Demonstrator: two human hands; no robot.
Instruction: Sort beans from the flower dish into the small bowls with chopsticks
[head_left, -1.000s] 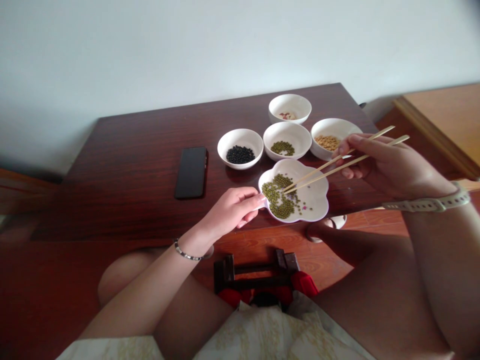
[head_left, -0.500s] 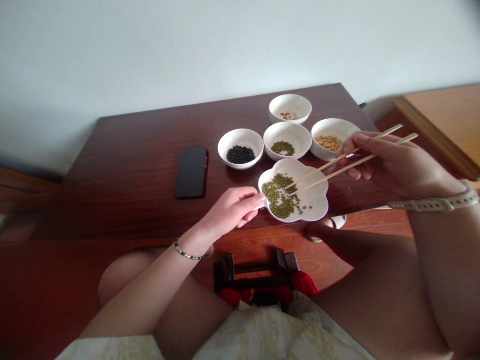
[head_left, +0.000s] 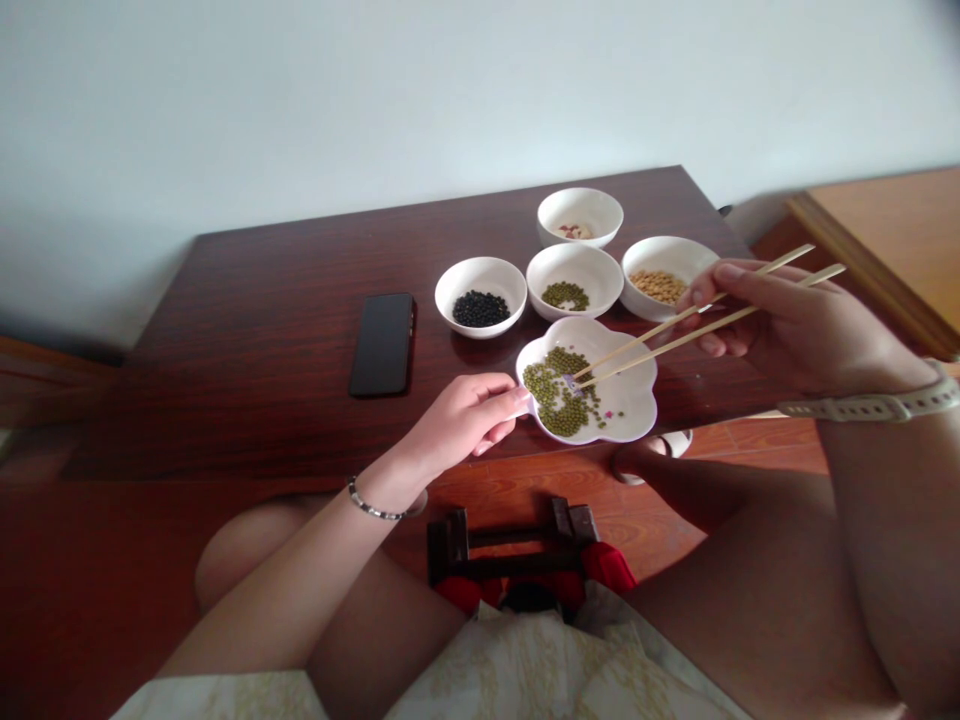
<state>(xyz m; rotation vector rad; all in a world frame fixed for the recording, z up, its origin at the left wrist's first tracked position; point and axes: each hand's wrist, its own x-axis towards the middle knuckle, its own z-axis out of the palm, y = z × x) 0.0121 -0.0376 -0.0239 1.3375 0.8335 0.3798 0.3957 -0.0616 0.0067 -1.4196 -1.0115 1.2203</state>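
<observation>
A white flower-shaped dish (head_left: 634, 395) with a purple rim is at the table's front edge, its short handle pinched by my left hand (head_left: 476, 415). Mung beans (head_left: 564, 410) lie mostly on the dish's left side. My right hand (head_left: 780, 325) grips a pair of wooden chopsticks (head_left: 675, 335). Their tips are close together in the dish, among the green beans; whether a bean sits between them I cannot tell. Just behind the dish stands a white bowl (head_left: 544, 270) with more mung beans.
Left of it is a bowl (head_left: 448, 290) of black beans. A bowl (head_left: 701, 255) of yellow soybeans stands behind my right fingers, and a bowl (head_left: 555, 205) with a few pale and reddish pieces farther back. A black phone (head_left: 381, 345) lies on the dark table (head_left: 262, 290).
The chopstick tips have drawn closer together, and the right hand has shifted slightly to the right. The left hand and the dish stay in place.
</observation>
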